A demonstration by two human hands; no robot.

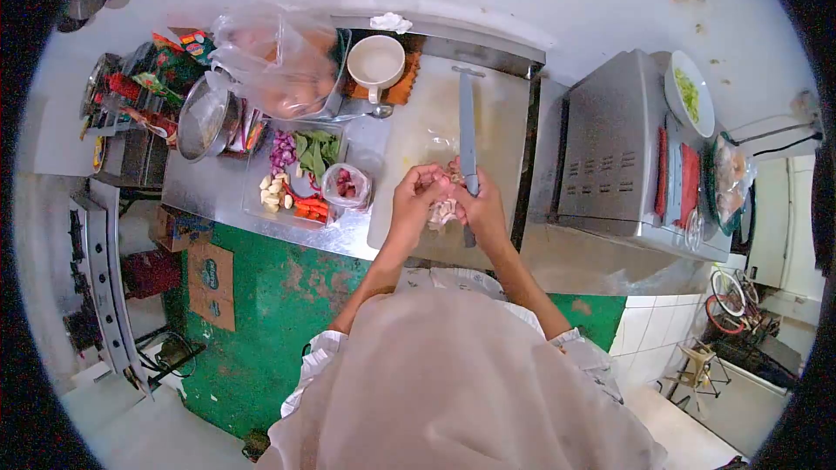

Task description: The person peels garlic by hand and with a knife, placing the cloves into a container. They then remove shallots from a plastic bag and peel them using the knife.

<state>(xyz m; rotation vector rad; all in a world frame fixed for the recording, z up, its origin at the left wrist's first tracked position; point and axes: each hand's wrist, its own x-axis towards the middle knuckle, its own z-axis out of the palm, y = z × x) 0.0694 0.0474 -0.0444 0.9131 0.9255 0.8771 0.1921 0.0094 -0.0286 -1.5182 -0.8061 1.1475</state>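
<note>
Knife (pixel 468 126) clenched in right hand (pixel 484 205), blade pointing to 12 o'clock over cutting board (pixel 418 122). Left hand (pixel 414 200) fingers pinching pale meat pieces (pixel 442 212), low on the board, touching both hands. Ingredient tray (pixel 258 157) at 9 o'clock; white mug (pixel 376 61) at 11.

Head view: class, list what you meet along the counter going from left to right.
Metal bowl → tray of chopped vegetables → left hand → right hand gripping the knife → steel appliance → white bowl of greens.
</note>
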